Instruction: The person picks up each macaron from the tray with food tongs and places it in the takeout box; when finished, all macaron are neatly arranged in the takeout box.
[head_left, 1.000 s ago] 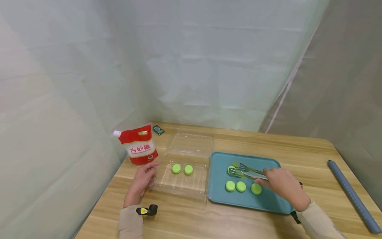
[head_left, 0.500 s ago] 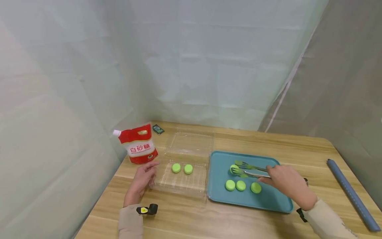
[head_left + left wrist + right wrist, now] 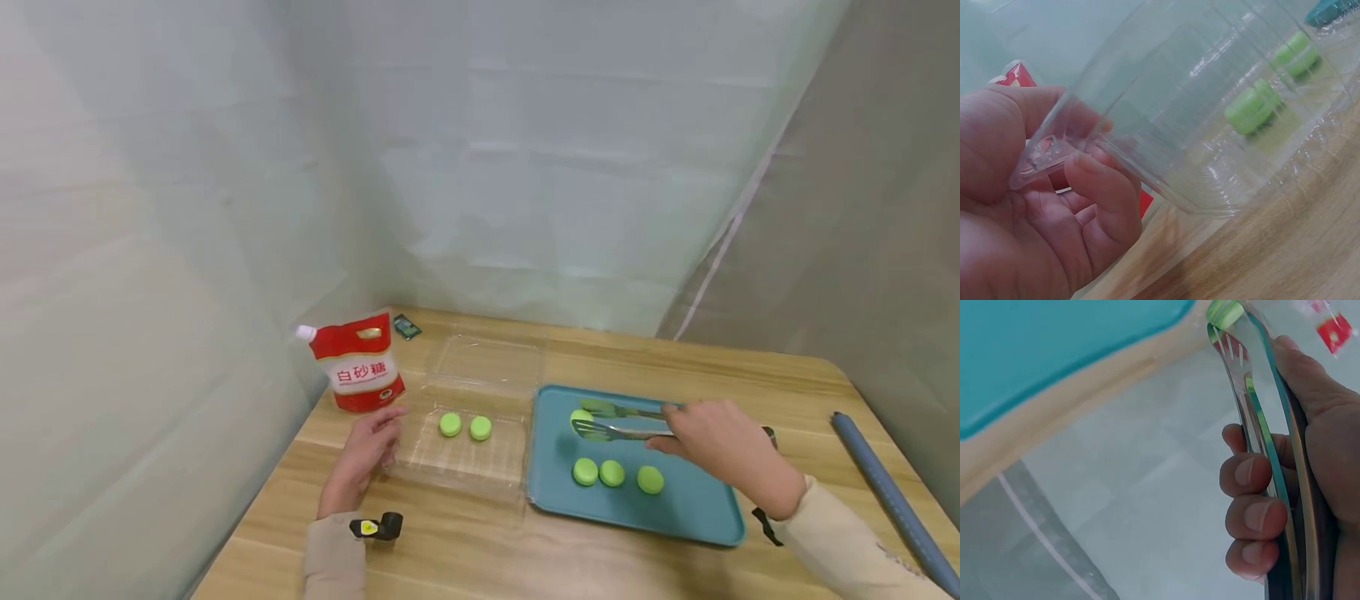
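Observation:
My right hand (image 3: 723, 446) grips metal tongs (image 3: 626, 422), fingers wrapped round the handles. Between the slotted tips sits a green macaron (image 3: 1225, 312), held over the blue tray (image 3: 637, 521) with a shadow below and left of it in the head view. Several more macarons (image 3: 612, 473) lie in a row nearer the tray's front. On the left, my left hand (image 3: 367, 446) pinches the near-left rim of an open clear plastic box (image 3: 1166, 150), thumb inside the edge. Two green macarons (image 3: 465, 427) stand side by side in that box.
A red and white sugar pouch (image 3: 358, 367) stands behind my left hand, with a small dark packet (image 3: 407, 327) beyond it. The box's clear lid (image 3: 491, 360) lies folded back. A long grey-blue bar (image 3: 892, 500) lies along the table's right side.
The tongs shifted slightly right, then back left, the macaron moving with their tips and now showing a separate shadow on the tray. My left hand keeps its hold on the box.

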A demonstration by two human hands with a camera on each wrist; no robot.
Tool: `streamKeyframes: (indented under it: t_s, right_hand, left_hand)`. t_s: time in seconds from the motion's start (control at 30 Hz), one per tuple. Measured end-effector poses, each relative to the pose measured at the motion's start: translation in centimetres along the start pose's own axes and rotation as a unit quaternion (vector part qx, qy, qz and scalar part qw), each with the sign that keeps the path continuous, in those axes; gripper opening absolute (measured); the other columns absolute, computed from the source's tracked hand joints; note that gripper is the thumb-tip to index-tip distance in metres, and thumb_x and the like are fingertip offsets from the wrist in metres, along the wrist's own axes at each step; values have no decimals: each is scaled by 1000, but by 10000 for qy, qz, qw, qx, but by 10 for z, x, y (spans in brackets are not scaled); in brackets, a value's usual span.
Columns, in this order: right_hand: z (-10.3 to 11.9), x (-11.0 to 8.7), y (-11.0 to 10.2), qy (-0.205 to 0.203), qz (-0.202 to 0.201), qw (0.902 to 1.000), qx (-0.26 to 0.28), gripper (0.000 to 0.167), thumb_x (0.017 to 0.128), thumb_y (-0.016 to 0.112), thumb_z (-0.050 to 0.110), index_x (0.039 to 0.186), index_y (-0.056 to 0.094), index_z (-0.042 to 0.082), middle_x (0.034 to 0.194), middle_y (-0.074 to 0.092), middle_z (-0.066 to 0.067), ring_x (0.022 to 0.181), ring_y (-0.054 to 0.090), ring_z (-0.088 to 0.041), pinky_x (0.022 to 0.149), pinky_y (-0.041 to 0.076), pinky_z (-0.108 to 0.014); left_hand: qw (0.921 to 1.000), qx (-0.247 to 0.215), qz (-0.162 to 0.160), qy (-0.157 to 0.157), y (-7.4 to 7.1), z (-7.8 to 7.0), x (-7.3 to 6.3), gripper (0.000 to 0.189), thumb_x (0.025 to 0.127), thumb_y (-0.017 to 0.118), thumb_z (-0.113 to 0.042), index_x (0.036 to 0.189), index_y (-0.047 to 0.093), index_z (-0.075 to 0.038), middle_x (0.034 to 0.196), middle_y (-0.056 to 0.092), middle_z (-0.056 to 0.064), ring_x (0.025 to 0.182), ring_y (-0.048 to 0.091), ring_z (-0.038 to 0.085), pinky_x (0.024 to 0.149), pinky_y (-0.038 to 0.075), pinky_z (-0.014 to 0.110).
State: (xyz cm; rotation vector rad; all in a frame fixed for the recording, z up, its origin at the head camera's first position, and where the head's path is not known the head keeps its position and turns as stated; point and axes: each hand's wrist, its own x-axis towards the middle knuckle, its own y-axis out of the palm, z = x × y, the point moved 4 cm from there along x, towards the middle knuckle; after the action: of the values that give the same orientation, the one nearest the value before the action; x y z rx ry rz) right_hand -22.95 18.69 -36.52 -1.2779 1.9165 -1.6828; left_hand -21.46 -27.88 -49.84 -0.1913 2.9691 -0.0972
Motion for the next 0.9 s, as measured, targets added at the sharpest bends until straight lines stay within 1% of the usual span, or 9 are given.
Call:
streamKeyframes:
  t_s: [0.1,0.13,0.2,0.27,0.33,0.4,0.43,0.63,0.9]
  right_hand:
    - [0,8,-13,31,49,10000,1,61,93,21,68,65,40,18,54,20,10,41,18,-3,39,19,-21]
    - [0,10,-17,58,68,10000,7,62,92,21,68,66,42,17,53,22,10,41,20,-3,38,20,-22]
    - [-1,15,-23,101,129,9999,20,60,92,28,68,66,43,16,53,23,9,41,21,-4,39,21,-22]
    - [-1,21,-28,97,173,9998,-18,56,92,46,66,66,42,17,53,23,9,42,21,-4,39,21,-22]
    - [1,26,-31,71,176,9998,-40,53,88,65,59,65,42,17,53,23,9,41,21,-5,39,22,-22]
    - [5,31,-33,44,177,9998,-12,53,82,79,49,65,40,17,53,23,8,41,21,-5,39,22,-23]
    - [7,34,-33,37,172,9998,24,53,80,82,46,65,40,17,52,23,8,41,21,-5,39,23,-23]
    - [19,52,-24,-87,153,9996,213,52,82,81,45,64,40,17,53,22,9,42,20,-5,40,23,-23]
    - [31,74,-11,-290,52,9992,282,51,83,79,48,64,42,17,52,24,9,43,22,-5,40,22,-23]
  left_hand:
    - [10000,-66,-19,-7,1,1,2,41,101,47,-1,141,50,7,72,45,1,54,40,11,48,37,22]
    - [10000,-93,-18,-11,1,1,2,41,101,47,0,141,50,7,72,45,1,54,40,11,48,37,22]
    - [10000,-94,-30,-5,1,1,2,40,101,47,0,141,51,7,73,46,1,54,40,11,48,37,22]
    - [9999,-105,-40,-1,1,0,2,40,101,48,0,140,51,7,74,47,1,55,41,11,48,38,22]
    - [9999,-117,-37,-2,1,0,1,40,101,48,0,140,51,7,75,47,1,55,41,11,48,38,21]
    - [9999,-130,-31,-6,0,0,0,39,101,48,0,139,51,8,76,48,2,55,41,11,48,38,22]
    - [9999,-135,-50,-6,-1,-1,-1,39,101,48,0,139,51,8,76,48,2,56,42,11,48,38,21]
    - [9998,-172,-111,-21,-5,-1,-4,38,100,47,1,138,51,9,72,47,1,53,40,10,47,37,21]
    - [9997,-219,-85,20,1,0,-5,37,101,49,-1,137,52,9,70,47,1,54,40,11,48,37,22]
